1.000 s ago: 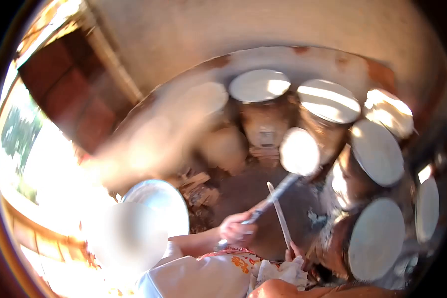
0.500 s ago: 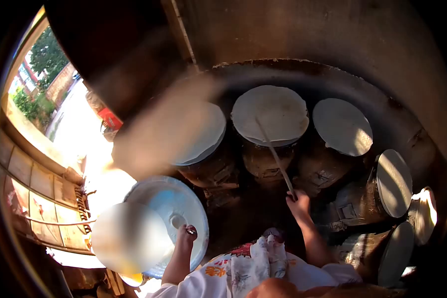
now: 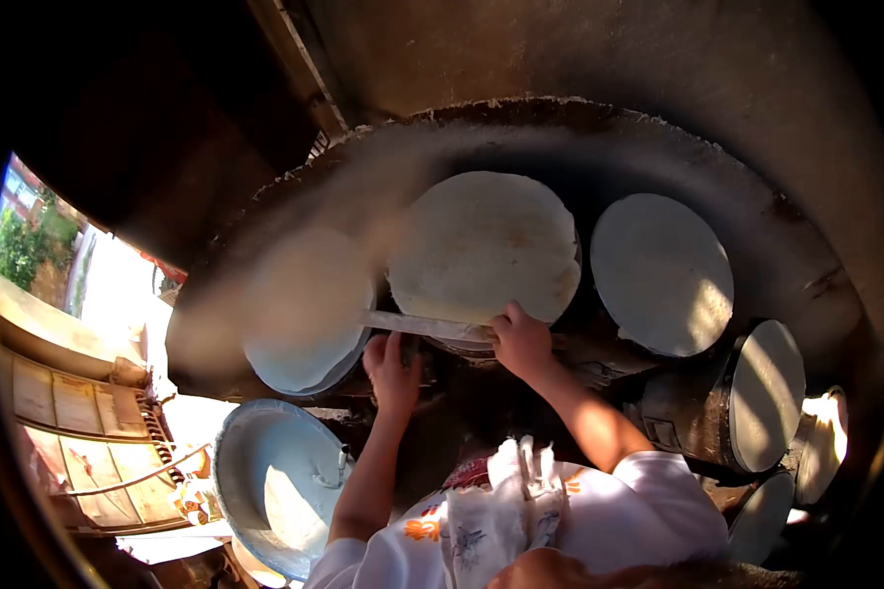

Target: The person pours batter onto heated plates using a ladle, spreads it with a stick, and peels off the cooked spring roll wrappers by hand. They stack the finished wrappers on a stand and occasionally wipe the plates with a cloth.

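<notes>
My right hand (image 3: 523, 342) is closed around one end of a long, flat, pale stick (image 3: 427, 326). The stick lies crosswise along the near edge of a large thin pancake (image 3: 486, 240) on the middle round griddle. Brownish patches mark the pancake's surface. At the stick's far left end is my left hand (image 3: 393, 375), its fingers apart and pointing up, the fingertips just below the stick. Just beyond it sits the left griddle (image 3: 309, 368) with a pale round sheet, partly veiled by a blurred smear in the view.
More round griddles with pale sheets curve away to the right: one at back right (image 3: 661, 275), another lower right (image 3: 768, 393). A blue basin (image 3: 236, 501) holding whitish liquid stands at lower left. A dark curved wall (image 3: 756, 187) rises behind the griddles.
The stick has swung from pointing away over the middle griddle to lying crosswise at its near edge. My left hand has moved from beside the basin up to the stick, and its fingers have opened.
</notes>
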Available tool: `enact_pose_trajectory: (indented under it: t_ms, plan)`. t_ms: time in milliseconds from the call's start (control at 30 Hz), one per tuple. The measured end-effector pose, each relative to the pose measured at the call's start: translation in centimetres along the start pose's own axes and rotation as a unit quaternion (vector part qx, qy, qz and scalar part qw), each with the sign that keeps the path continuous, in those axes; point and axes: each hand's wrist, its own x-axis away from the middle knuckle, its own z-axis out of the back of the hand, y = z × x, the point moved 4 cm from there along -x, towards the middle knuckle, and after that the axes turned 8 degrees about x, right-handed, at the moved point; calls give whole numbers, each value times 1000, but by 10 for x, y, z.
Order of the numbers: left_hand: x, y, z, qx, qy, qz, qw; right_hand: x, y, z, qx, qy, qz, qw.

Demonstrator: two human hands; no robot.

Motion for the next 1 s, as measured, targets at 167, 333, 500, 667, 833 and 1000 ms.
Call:
enact_pose_trajectory:
  t_ms: [167,333,500,667,833,1000]
  plan:
    - [-90,13,-38,8,-82,-223,971,-20,-7,26,-3,50,-26,998]
    - [-142,31,-25,185,-146,-322,917,-14,25,82,-62,142,-103,982]
    - [-185,85,7,173,-176,-370,896,56,123,61,-226,117,-393,884]
    - [-114,122,22,79,-140,-429,889,59,145,26,-686,99,-423,584]
    - [-12,71,-32,70,-153,-410,896,48,155,47,-180,118,-490,845]
    - [51,113,-55,234,-198,-364,880,117,147,168,-239,202,-493,812]
